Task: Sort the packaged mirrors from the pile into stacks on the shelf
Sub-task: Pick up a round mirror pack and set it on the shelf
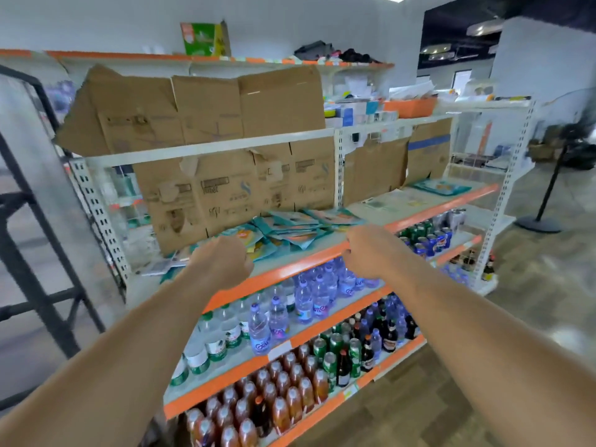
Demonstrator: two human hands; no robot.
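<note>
The flat teal plastic-packaged mirrors [296, 229] carry orange and yellow print. The white metal shelf [290, 271] has an orange front edge. The brown corrugated cardboard sheets [206, 117] bear faded dark print. The clear plastic water bottles [303, 298] have blue and green labels. The rounded amber bottles [280, 408] have pale caps.

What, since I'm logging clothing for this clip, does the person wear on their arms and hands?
Nothing that shows. The left hand and right hand are bare, without gloves; the left forearm and right forearm are bare to the picture's edge, with no sleeve, watch or bracelet. Rings: too blurred to tell.
</note>
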